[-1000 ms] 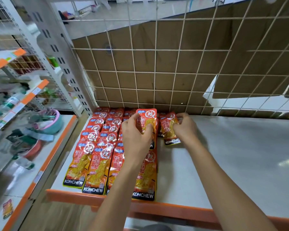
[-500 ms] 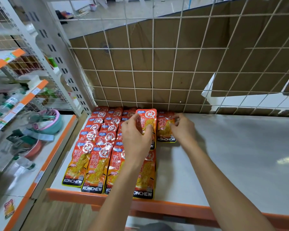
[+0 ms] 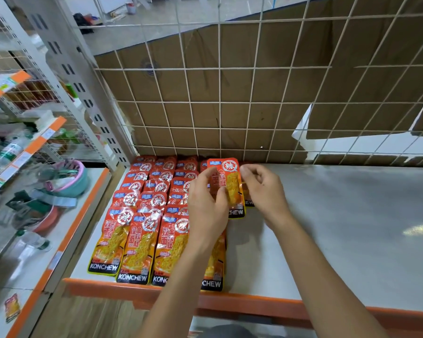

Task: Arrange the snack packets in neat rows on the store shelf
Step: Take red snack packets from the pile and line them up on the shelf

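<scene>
Wire grid panel (image 3: 219, 101), white, stands at the back of the shelf board (image 3: 352, 215). Behind grid: brown cardboard sheets (image 3: 279, 84), w/ a gap lower rt showing pale floor. Above the cardboard, thru grid: shiny grey floor (image 3: 156, 28). Below grid: board is pale grey w/ a bright glare patch (image 3: 416, 230) at rt and an orange front lip (image 3: 254, 306). Left of grid: perforated white upright (image 3: 66, 59), then more racks w/ orange edges (image 3: 44, 135), goods blurred. Below-left of grid: wood-look floor (image 3: 83, 318).
</scene>
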